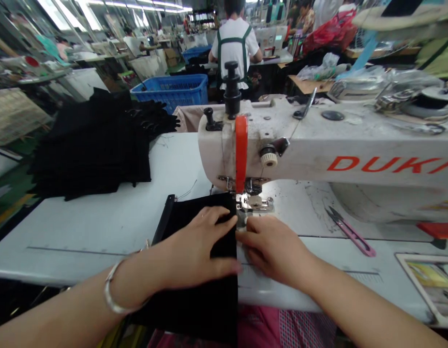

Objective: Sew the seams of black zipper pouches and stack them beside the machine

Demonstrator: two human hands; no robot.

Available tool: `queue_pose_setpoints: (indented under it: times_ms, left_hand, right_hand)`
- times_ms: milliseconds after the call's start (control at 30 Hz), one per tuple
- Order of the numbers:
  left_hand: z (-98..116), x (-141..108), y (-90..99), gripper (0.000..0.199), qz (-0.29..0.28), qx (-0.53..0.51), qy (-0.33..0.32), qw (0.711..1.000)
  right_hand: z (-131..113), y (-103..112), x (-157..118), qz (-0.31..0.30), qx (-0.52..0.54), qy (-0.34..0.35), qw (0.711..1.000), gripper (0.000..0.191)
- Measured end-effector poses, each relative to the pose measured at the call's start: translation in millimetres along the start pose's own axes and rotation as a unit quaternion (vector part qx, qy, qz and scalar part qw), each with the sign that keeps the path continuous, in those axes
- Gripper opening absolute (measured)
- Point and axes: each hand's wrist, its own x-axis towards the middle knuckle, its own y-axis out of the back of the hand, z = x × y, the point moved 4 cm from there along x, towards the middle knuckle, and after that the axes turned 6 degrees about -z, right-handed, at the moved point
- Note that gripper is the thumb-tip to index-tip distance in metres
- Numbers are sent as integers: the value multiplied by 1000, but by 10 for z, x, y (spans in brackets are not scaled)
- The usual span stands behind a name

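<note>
A black fabric piece [205, 309] lies under the needle area of a white sewing machine [300, 125], its right edge in line with the presser foot [251, 202]. My left hand [195, 246] rests on top of the fabric with its fingers spread, the fingertips close to that edge. On the other side of the edge, my right hand [273, 244] is closed, thumb and index finger pinched at the fabric's border just in front of the foot. The undersides of its fingers are hidden.
A tall stack of black fabric pieces [97, 145] sits at the table's left. Pink thread snips [350, 232] lie right of my right hand, under the machine arm. Behind are a blue crate [173, 89] and a seated person [234, 43] facing away.
</note>
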Motion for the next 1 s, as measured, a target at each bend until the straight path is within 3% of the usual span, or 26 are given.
queue_pose_setpoints:
  times_ms: [67,200,300,400,500,567,633,700,800,1000]
  left_hand:
    - [232,-303,-162,97,-8,55,-40,998]
    - [516,-711,-570,86,47,136,-36,989]
    - [492,-831,-718,74,61,88,-34,994]
    - [377,-927,-677,62,98,-29,-32,994]
    - [337,-1015,-610,47,183,-88,-36,979]
    - [387,-1040,-625,40,220,-68,-56,972]
    - [453,-1034,-683,35,225,-36,-77,971]
    - [503,-1021,-747,33,217,-13,-99,971]
    - [524,-1022,-812,33,213,-2,-114,970]
    - [536,-1016,-851,29,219,-12,-117,969]
  right_hand:
    - [-198,-58,-162,-9,23,19,1000,20]
    - [-595,-251,-468,41,45,27,998,12]
    - [-816,-355,-657,92,79,43,992,4]
    - [-850,-441,-799,88,223,-52,969,15]
    - [-803,-607,-867,31,384,-189,903,15]
    - [-814,-730,-849,17,514,-211,831,18]
    - [-843,-850,-808,23,633,-217,743,20]
    - [-875,-952,-782,29,695,-237,678,24]
    - [-920,-1021,-780,32,717,-259,646,31]
    - [-973,-969,-819,18,716,-264,646,38]
